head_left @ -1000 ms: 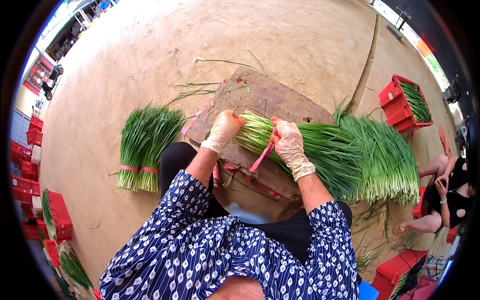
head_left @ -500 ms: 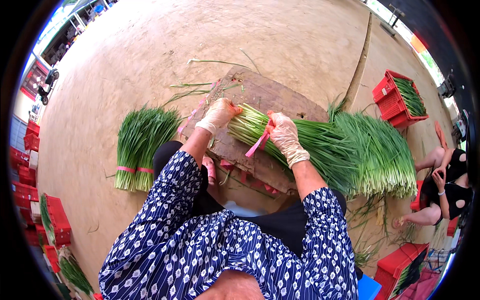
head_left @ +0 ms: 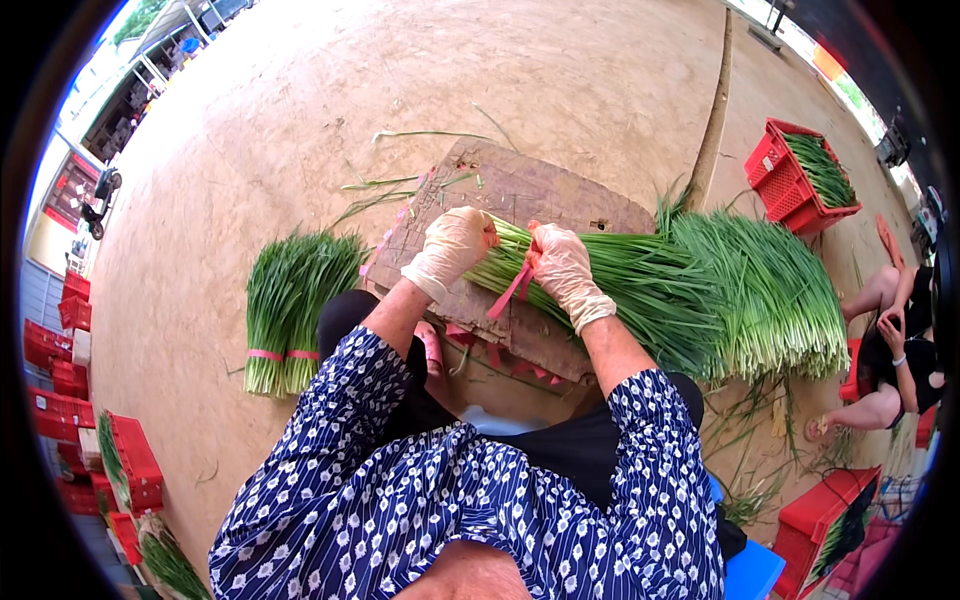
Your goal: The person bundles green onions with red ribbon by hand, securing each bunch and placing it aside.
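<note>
A bunch of garlic chives [head_left: 640, 285] lies across a worn wooden board [head_left: 550, 185], pale stalk ends to the left and green leaves to the right. My left hand [head_left: 457, 248], in a thin whitish glove, is closed at the pale ends, its fingertips partly hidden. My right hand [head_left: 565, 268], gloved the same way, pinches a pink tie strip [head_left: 513, 290] against the bunch, and the strip's loose tail hangs down on the near side. To the right a large heap of loose chives [head_left: 775, 300] touches the bunch's leaves. Two tied bunches [head_left: 300, 300] with pink bands rest on the ground at left.
Pink strips [head_left: 545, 374] hang below the board's near edge. Stray stalks [head_left: 430, 134] are scattered beyond it. Red crates [head_left: 795, 180] with chives stand at right, more red crates [head_left: 130, 465] along the left. A seated person [head_left: 890, 350] is at far right.
My left hand has turned and come nearer along the stalk ends, covering more of them. My right hand has shifted slightly left with the pink strip. The whole view has tilted a little.
</note>
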Demonstrator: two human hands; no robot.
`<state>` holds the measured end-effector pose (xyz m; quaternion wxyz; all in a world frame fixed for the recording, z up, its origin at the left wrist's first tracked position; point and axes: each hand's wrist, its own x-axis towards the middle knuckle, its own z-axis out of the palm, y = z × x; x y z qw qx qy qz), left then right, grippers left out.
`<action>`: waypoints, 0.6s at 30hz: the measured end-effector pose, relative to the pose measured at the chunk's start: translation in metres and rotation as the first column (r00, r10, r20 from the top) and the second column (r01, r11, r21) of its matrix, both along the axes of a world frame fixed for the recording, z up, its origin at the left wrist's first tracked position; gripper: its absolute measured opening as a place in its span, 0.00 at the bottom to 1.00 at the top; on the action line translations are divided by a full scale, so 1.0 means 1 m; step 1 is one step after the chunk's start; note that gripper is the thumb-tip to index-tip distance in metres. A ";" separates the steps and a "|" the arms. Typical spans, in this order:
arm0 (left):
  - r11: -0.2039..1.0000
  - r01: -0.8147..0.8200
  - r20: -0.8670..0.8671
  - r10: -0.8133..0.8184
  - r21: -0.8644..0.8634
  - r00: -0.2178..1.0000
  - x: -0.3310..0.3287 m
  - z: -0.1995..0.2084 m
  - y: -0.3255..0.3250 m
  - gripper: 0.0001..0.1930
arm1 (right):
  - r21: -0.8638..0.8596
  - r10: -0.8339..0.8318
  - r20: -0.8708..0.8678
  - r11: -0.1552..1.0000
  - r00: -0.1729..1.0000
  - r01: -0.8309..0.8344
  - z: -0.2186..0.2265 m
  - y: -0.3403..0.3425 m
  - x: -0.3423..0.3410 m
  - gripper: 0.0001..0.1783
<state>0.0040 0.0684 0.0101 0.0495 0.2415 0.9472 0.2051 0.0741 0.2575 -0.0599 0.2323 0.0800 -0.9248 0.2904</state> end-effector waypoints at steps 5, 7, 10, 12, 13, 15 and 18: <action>0.993 -0.098 0.030 0.100 -0.064 0.995 -0.013 -0.025 -0.002 0.12 | 0.012 -0.009 0.022 1.000 1.000 0.009 0.003 -0.002 0.002 0.08; 0.990 -0.078 0.014 0.080 -0.119 0.997 -0.016 -0.031 0.000 0.12 | 0.011 -0.007 0.012 1.000 1.000 0.007 0.004 -0.003 0.003 0.08; 0.984 -0.088 -0.046 0.082 -0.158 0.996 -0.012 -0.044 0.003 0.11 | 0.021 -0.001 0.002 1.000 1.000 0.001 0.004 -0.005 0.003 0.08; 0.984 -0.063 -0.070 0.052 -0.167 0.996 -0.007 -0.053 0.003 0.11 | 0.005 -0.017 0.131 1.000 0.991 0.016 0.004 -0.005 0.004 0.08; 0.984 -0.048 -0.087 0.033 -0.173 0.996 -0.006 -0.053 0.001 0.11 | -0.003 -0.026 0.189 1.000 0.982 0.027 0.005 -0.005 0.004 0.08; 0.987 -0.002 -0.061 -0.008 -0.163 0.998 -0.007 -0.053 -0.003 0.10 | 0.011 -0.015 0.180 1.000 0.984 0.013 0.005 -0.005 0.006 0.08; 0.987 0.114 -0.074 -0.122 -0.110 0.990 -0.006 -0.044 -0.012 0.10 | 0.016 -0.007 0.155 1.000 0.988 0.004 0.006 -0.006 0.007 0.08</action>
